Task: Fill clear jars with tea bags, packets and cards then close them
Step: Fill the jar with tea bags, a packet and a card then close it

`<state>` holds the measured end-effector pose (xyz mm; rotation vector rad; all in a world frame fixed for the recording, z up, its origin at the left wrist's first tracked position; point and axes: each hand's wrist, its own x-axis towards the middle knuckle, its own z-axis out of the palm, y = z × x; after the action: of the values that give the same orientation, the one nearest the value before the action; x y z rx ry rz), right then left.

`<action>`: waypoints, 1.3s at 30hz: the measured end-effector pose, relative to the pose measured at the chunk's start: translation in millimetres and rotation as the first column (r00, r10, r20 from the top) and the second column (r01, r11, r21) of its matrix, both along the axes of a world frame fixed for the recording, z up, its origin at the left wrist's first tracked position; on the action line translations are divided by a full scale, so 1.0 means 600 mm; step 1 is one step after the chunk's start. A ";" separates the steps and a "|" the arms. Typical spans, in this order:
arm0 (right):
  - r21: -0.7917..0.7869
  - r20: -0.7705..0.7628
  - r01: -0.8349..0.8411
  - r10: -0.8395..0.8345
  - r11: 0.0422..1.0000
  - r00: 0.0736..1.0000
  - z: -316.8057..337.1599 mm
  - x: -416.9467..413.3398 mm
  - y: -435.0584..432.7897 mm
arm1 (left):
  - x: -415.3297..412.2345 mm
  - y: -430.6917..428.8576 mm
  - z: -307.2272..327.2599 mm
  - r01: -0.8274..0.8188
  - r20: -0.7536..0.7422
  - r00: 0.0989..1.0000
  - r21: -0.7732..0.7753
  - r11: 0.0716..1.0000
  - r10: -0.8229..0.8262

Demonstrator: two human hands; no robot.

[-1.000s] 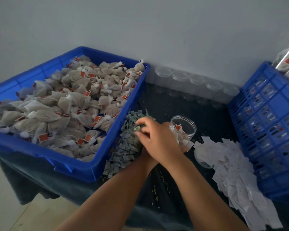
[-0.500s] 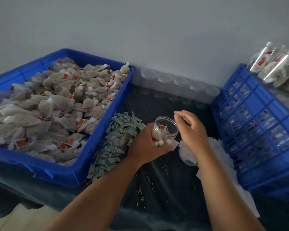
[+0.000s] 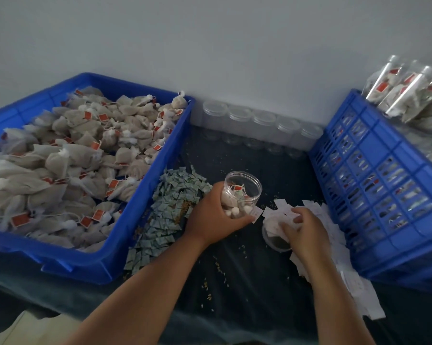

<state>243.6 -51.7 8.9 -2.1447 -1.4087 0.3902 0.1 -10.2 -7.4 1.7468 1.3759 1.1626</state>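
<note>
The left hand wraps its fingers round the open jar, held mouth-up over the counter, probably to take a card. The right hand curls its fingers onto the cards just right of it; whether they pinch one, I cannot tell.

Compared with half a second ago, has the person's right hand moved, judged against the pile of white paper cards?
Yes. The right hand was up beside the clear plastic jar; it has dropped down and right onto the pile of white paper cards.
</note>
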 end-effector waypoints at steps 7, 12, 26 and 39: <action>-0.207 0.270 0.076 -0.018 0.975 0.963 0.002 0.080 0.009 | 0.002 0.003 -0.002 -0.007 -0.005 1.000 -0.002 1.000 0.006; 0.037 0.148 0.044 -0.049 0.998 0.988 -0.014 0.094 -0.015 | 0.002 0.007 -0.008 -0.017 -0.024 1.000 0.017 1.000 0.018; -0.057 0.278 0.105 -0.085 0.993 0.957 -0.007 0.089 -0.038 | 0.002 0.008 -0.012 -0.010 -0.030 1.000 0.015 1.000 0.011; 0.321 -0.576 0.376 -0.136 0.869 0.806 0.036 0.061 -0.052 | 0.002 0.009 -0.013 -0.017 -0.023 1.000 0.017 1.000 0.018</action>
<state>279.9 -83.2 30.2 -1.6555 -0.7687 0.4808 1.2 -5.0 -15.4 1.7689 1.4012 1.1704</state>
